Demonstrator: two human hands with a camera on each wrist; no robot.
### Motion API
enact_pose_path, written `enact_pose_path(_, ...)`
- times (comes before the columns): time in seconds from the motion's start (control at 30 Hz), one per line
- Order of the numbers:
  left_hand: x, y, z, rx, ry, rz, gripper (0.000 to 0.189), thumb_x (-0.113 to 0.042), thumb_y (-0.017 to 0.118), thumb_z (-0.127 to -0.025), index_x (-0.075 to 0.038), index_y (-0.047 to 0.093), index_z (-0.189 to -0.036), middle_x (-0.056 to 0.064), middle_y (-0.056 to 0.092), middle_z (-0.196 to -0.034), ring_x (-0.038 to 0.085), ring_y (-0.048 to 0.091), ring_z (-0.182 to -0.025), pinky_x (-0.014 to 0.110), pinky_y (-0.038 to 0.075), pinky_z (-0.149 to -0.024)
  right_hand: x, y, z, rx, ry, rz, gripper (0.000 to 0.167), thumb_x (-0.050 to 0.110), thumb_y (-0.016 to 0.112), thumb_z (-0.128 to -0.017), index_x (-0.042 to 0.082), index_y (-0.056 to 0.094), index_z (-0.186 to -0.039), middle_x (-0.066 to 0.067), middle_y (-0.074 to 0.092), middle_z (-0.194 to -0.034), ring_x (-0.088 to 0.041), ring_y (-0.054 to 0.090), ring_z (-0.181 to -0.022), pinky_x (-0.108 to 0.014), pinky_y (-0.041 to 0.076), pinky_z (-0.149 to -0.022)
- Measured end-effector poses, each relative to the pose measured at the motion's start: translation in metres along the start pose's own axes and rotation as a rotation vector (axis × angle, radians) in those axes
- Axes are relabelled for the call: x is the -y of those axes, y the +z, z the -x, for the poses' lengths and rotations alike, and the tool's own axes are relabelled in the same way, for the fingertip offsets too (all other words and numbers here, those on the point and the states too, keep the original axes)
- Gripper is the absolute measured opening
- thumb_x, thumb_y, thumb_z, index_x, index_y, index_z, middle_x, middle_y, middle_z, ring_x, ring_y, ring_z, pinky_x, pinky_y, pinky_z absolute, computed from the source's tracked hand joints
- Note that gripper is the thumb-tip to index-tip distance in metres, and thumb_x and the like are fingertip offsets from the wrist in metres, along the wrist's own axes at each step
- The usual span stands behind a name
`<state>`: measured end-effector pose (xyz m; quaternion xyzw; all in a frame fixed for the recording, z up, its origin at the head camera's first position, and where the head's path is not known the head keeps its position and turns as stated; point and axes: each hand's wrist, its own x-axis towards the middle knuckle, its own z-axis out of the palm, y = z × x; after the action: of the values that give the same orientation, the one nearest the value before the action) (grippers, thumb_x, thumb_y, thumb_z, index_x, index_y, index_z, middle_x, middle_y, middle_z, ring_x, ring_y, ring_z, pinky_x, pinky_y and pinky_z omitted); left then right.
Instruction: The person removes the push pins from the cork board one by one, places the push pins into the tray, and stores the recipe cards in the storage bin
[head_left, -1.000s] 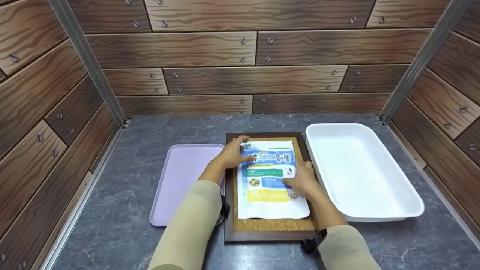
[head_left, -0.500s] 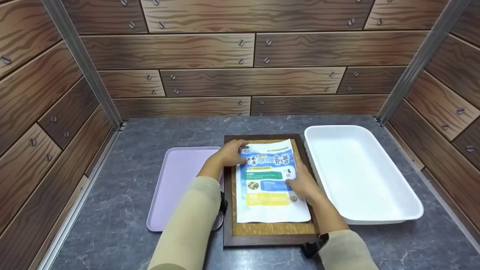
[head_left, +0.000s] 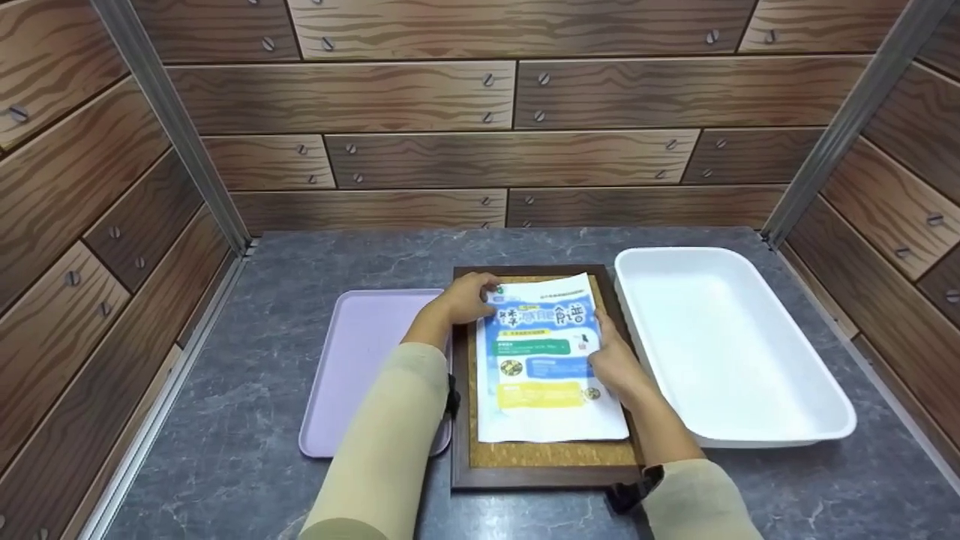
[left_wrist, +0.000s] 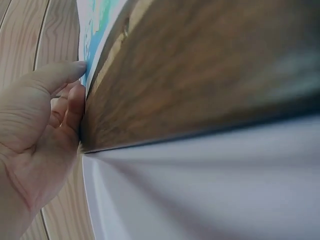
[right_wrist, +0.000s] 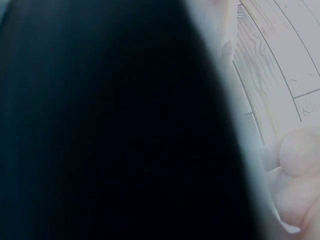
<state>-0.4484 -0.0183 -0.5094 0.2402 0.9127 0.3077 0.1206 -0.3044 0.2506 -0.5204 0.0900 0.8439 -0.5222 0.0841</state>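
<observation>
A printed paper sheet (head_left: 536,431) with blue, green and yellow blocks lies over a brown-framed cork board (head_left: 544,478) in the head view. My left hand (head_left: 466,300) pinches the sheet's upper left edge, thumb on top, right at the board's frame. In the left wrist view, the left hand's (left_wrist: 42,120) thumb touches the sheet (left_wrist: 102,22) beside the dark frame (left_wrist: 200,75). At the sheet's right edge, my right hand (head_left: 619,364) holds it with the thumb on top. The sheet's upper right corner bends upward. A dark, blurred shape hides most of the right wrist view.
Left of the board lies a lilac tray (head_left: 360,367), partly covered by the left sleeve. A deep white tray (head_left: 739,352) stands close along the board's right side. Wood-patterned walls (head_left: 420,97) enclose the grey marbled table (head_left: 225,420) at the back and sides.
The sheet's upper right corner has risen and its top edge slants now. My right thumb has slid outward to the right edge. My left hand stays at the upper left edge.
</observation>
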Motion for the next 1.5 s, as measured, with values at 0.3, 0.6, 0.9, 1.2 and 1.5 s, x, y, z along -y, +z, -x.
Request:
enact_pose_path(0.3,-0.012,0.007,-0.012,-0.022,-0.051,-0.100,0.049,-0.015,0.064,-0.106,-0.012,0.058,-0.155,0.013,0.064,-0.150,0.030,0.058,-0.143,0.046,0.045,-0.124,-0.002,-0.006,0.000,-0.009,0.005,0.024,0.099,-0.012,0.040,-0.092,0.013,-0.006,-0.175,-0.017,-0.001,-0.184,-0.042,0.007,-0.170,-0.058,0.002,-0.139)
enact_pose_path(0.6,-0.021,0.002,-0.013,0.022,-0.100,-0.186,0.048,-0.006,0.057,-0.104,-0.010,0.060,-0.152,0.013,0.065,-0.151,0.030,0.054,-0.149,0.043,0.043,-0.127,-0.003,-0.001,-0.002,-0.005,-0.009,0.042,0.099,-0.012,0.040,-0.091,0.012,-0.006,-0.175,-0.017,-0.004,-0.184,-0.040,-0.006,-0.171,-0.057,-0.004,-0.138)
enact_pose_path(0.9,-0.012,0.003,-0.013,-0.019,-0.101,-0.039,0.039,-0.010,0.063,-0.106,-0.007,0.065,-0.144,0.015,0.067,-0.148,0.033,0.059,-0.144,0.047,0.047,-0.124,-0.005,0.001,0.000,-0.003,-0.036,0.026,0.099,-0.015,0.038,-0.089,0.009,-0.005,-0.175,-0.019,-0.004,-0.184,-0.041,-0.005,-0.171,-0.057,-0.004,-0.138)
enact_pose_path(1.2,0.002,0.007,-0.017,-0.100,-0.053,0.045,0.025,-0.011,0.067,-0.107,-0.011,0.076,-0.131,0.010,0.075,-0.135,0.028,0.067,-0.131,0.044,0.053,-0.115,-0.004,0.000,-0.001,-0.010,-0.033,0.056,0.097,-0.013,0.038,-0.091,0.010,-0.005,-0.175,-0.019,-0.005,-0.184,-0.041,-0.006,-0.171,-0.057,-0.004,-0.138)
enact_pose_path(1.5,0.001,0.007,-0.019,-0.130,-0.101,0.070,0.020,-0.015,0.072,-0.106,-0.012,0.079,-0.124,0.008,0.078,-0.126,0.026,0.071,-0.122,0.041,0.057,-0.107,-0.004,0.002,0.000,-0.014,-0.014,0.063,0.095,-0.012,0.037,-0.094,0.012,-0.005,-0.175,-0.020,-0.003,-0.184,-0.042,0.000,-0.171,-0.057,-0.001,-0.139)
